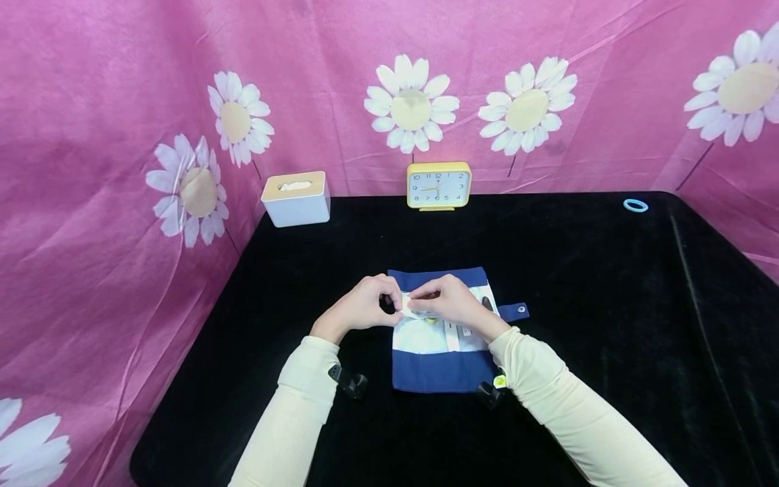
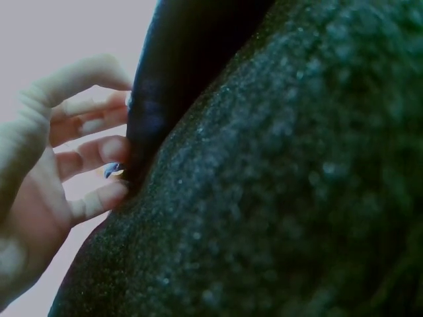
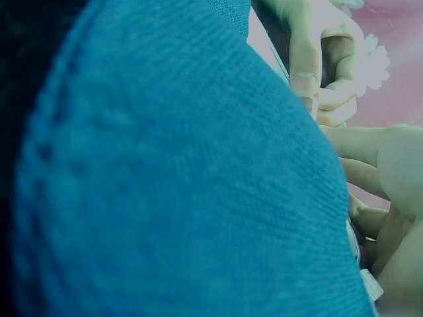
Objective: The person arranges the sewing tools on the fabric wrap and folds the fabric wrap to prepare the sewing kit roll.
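Observation:
A blue and white fabric pouch (image 1: 438, 372) lies spread flat on the black-covered table, its strap (image 1: 516, 312) with a metal snap pointing right. Over its upper left part, my left hand (image 1: 364, 302) pinches a small whitish piece (image 1: 406, 306) between thumb and fingers. From the other side my right hand (image 1: 452, 302) grips the same piece with its fingertips. What the piece is, I cannot tell. In the right wrist view, blue cloth (image 3: 185, 172) fills most of the picture and partly hides both hands. A white band (image 1: 452, 336) runs down the pouch's middle.
At the back of the table (image 1: 255, 406) stand a white tissue box (image 1: 299, 208) with a wood-coloured lid and a yellow clock (image 1: 439, 186). A light blue ring (image 1: 635, 205) lies at the far right corner. Pink cloth (image 1: 328, 81) with daisies hangs behind.

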